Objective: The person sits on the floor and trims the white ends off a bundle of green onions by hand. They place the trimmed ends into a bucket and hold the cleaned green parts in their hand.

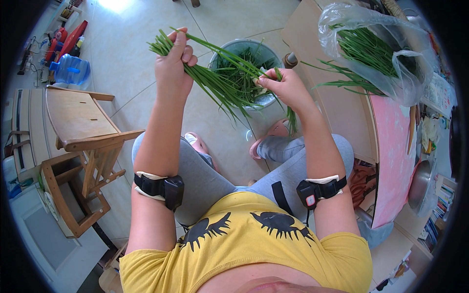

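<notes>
My left hand grips a bunch of long green Chinese chives near one end, the leaves hanging down to the right. A few strands stretch from that hand across to my right hand, which pinches them between thumb and fingers. Leaf ends dangle below my right hand. Under both hands a round bucket stands on the floor, holding loose green leaves and paler scraps. To the right, a clear plastic bag lies open with more chives inside, some spilling out of its mouth.
A folding wooden chair and a wooden stool frame stand at the left. Behind them is a blue water jug. A table with a pink-topped surface runs along my right, with a metal bowl beyond.
</notes>
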The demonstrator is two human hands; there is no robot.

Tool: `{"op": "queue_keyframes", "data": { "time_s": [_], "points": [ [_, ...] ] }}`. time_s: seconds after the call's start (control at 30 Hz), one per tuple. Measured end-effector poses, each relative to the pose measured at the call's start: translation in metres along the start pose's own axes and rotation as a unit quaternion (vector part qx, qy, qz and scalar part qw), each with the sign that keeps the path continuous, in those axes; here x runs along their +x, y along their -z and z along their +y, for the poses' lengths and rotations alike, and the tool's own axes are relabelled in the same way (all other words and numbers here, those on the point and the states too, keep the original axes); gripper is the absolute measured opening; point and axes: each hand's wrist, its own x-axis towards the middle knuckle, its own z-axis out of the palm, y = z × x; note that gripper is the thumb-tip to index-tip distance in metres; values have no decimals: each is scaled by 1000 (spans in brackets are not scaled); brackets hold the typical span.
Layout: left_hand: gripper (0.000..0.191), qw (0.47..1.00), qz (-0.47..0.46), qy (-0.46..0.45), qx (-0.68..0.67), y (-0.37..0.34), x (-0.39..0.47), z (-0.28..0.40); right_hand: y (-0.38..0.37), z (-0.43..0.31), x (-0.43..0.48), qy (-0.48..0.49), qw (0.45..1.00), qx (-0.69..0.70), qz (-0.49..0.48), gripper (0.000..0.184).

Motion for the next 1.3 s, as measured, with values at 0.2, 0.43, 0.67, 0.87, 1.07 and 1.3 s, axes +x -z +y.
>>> {"op": "queue_keyframes", "data": {
  "time_s": [0.2, 0.43, 0.67, 0.87, 1.07, 1.3],
  "points": [
    [18, 999, 15, -28, -15, 8, 6, 6, 1, 10, 5, 16, 999, 1, 37, 18],
    [19, 998, 31, -45, -35, 14, 10, 12, 3, 15, 8, 15, 998, -12, 67, 15],
    [18, 997, 44, -48, -37, 12, 10, 12, -1, 10, 7, 50, 987, -78, 128, 17],
    [14, 995, 57, -68, -51, 14, 11, 10, -9, 8, 6, 55, 981, -31, 185, 15],
    [11, 991, 42, -79, -101, 23, 18, 21, -5, 16, 13, -8, 973, 123, 195, 12],
    [12, 993, 42, -65, -87, 21, 15, 19, -4, 17, 15, 132, 940, -118, 293, 22]
  ]
}}
